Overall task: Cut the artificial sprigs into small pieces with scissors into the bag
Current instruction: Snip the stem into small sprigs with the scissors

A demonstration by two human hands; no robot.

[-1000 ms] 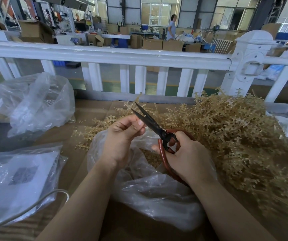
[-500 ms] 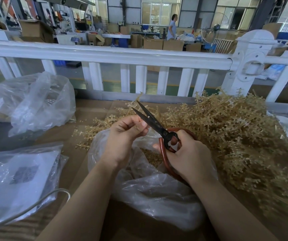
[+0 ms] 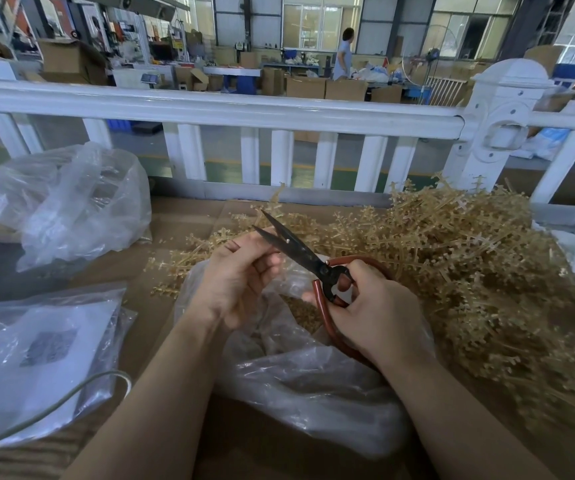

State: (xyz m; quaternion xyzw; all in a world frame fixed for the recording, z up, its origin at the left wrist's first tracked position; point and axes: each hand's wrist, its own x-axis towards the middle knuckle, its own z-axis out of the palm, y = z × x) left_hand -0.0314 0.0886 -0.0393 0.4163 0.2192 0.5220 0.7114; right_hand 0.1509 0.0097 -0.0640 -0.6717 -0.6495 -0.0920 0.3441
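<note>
Those sprigs (image 3: 452,258) look light and springy, so left hand (image 3: 241,275) pinches one near the open scissors (image 3: 300,251), right hand (image 3: 372,306) gripping handles.

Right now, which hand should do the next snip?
The right hand. Its grip is already through the red handles of the scissors, blades open above the bag. The left hand is pinched shut by the blades, seemingly feeding a sprig I cannot make out.

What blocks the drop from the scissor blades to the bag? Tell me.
Nothing visible does. The scissors, blades open, sit in the right hand right above the open mouth of the clear bag. The left hand is closed beside the blades, not under them.
</note>
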